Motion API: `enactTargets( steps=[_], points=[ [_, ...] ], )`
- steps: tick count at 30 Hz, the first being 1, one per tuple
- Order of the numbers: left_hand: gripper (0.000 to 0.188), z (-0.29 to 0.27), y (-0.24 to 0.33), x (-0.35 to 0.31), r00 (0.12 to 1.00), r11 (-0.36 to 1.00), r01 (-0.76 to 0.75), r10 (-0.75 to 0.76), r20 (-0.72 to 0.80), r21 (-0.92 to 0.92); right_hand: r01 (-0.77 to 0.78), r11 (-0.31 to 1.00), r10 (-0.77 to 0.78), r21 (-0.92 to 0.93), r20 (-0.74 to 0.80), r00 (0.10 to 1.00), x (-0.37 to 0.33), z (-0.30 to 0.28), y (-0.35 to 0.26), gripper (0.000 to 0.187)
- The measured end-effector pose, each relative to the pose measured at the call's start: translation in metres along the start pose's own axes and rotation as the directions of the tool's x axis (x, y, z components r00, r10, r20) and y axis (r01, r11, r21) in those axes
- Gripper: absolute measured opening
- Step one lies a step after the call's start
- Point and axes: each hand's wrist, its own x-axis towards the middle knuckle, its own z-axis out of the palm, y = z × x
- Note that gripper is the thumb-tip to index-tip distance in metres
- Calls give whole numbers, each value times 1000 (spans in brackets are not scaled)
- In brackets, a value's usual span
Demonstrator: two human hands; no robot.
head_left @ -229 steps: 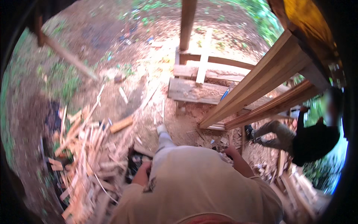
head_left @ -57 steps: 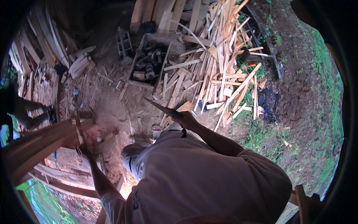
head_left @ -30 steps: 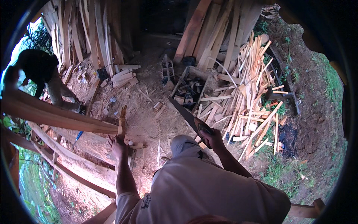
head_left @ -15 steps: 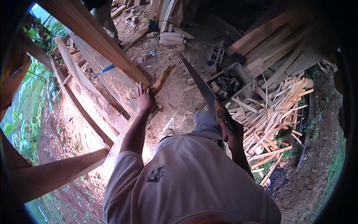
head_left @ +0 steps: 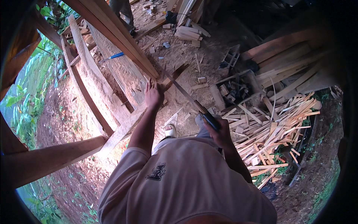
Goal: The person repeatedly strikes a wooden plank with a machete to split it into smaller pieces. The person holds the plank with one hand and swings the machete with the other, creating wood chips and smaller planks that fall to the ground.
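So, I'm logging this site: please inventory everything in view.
Handsaw: one, grey blade, centre
Short wood piece: one, brown, dark-ended, centre
Long timber: count unclear, brown, upper left
Wide plank: one, grey-brown, left
Curved boards: several, brown, left
Slim tool: one, blue, at the wide plank
Board stack: one, pale, top
Crate: one, grey-brown, right of centre
Divided tray: one, grey, beyond the crate
Large planks: several, brown, upper right
Scrap pile: one, pale yellow, right
Plants: many, green, left
Another person's legs: count unclear, grey, top
Shirt: one, beige, bottom
Sandalled foot: one, pale sandal, centre
Left hand: one, bare, at the short wood piece
Right hand: one, bare, gripping the handsaw
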Motion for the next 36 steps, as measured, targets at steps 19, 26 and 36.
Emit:
enactTargets(
  steps=[19, 26, 36],
  points=[
    [33, -3, 7, 2, 995, 993, 74, -80, 57, 90, 137, 979, -115, -150, 150, 982, 38, 18, 31, 28],
    [32, 9, 1, -1, 996, 986, 91, -89, -18, 137, 113, 972, -78, -206, 173, 982, 19, 10, 27, 30],
    [24, -4, 5, 1, 998, 996, -57, 57, 4, 68, 160, 942, -113, -295, 170, 979, -2, -14, -11, 31]
  ],
)
